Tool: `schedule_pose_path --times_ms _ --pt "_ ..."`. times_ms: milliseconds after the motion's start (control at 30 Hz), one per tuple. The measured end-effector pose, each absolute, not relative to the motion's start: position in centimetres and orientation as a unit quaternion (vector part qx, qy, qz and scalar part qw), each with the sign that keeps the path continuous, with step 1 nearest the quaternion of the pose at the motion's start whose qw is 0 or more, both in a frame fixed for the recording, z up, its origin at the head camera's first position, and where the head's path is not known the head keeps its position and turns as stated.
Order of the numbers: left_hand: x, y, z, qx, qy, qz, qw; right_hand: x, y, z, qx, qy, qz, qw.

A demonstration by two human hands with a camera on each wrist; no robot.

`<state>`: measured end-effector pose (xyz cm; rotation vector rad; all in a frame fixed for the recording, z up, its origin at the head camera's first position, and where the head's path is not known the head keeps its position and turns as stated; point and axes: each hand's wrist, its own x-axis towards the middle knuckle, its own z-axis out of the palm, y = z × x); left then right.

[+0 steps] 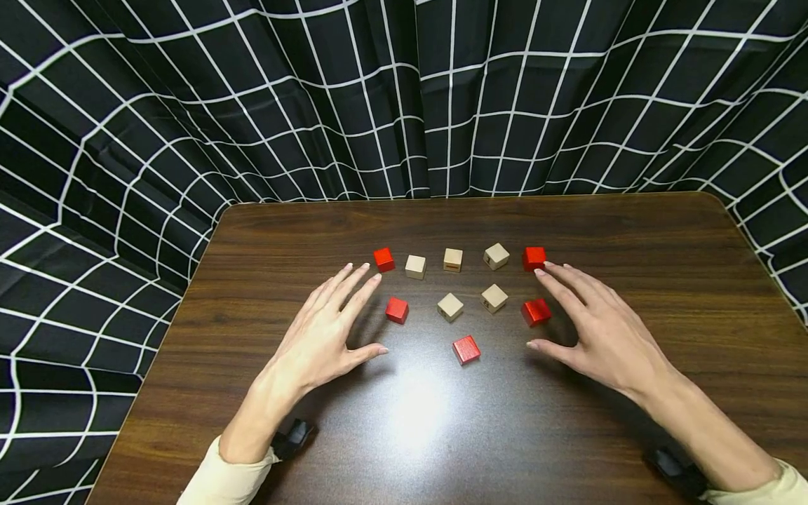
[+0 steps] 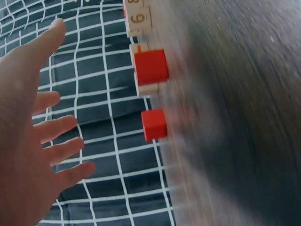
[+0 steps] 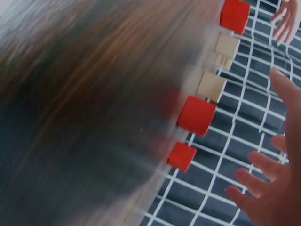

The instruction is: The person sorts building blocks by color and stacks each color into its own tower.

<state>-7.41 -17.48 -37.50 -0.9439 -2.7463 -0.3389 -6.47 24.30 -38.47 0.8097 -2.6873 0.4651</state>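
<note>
Several red and plain wooden cubes lie spread on the brown table in the head view. My left hand (image 1: 322, 337) is held with fingers spread and thumb apart, left of a red cube (image 1: 397, 310) and just below another red cube (image 1: 384, 259). On the other side my right hand (image 1: 600, 330) is likewise spread; its fingertips overlap the edge of the back right red cube (image 1: 534, 257), and a second red cube (image 1: 536, 312) sits between thumb and fingers. Neither hand holds anything. In the left wrist view, a wooden cube (image 2: 138, 19) shows a dark numeral.
Between the hands are a nearer red cube (image 1: 466, 349) and wooden cubes, including one at the back middle (image 1: 452, 259) and one in front (image 1: 450, 307). Black curtain with a white grid (image 1: 379, 105) rises behind the table (image 1: 284, 231) and along both sides.
</note>
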Motion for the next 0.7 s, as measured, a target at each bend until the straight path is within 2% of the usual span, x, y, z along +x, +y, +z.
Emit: schedule_pose_path --times_ms 467,700 --pt "-7.9 -14.9 -37.8 -0.375 -0.911 -0.137 0.105 -6.3 21.8 -38.7 0.343 -0.906 0.192 0.159" --pt "-7.4 -13.0 -37.8 -0.353 -0.918 -0.131 0.124 -6.2 20.8 -39.5 0.357 -0.901 0.2 0.144"
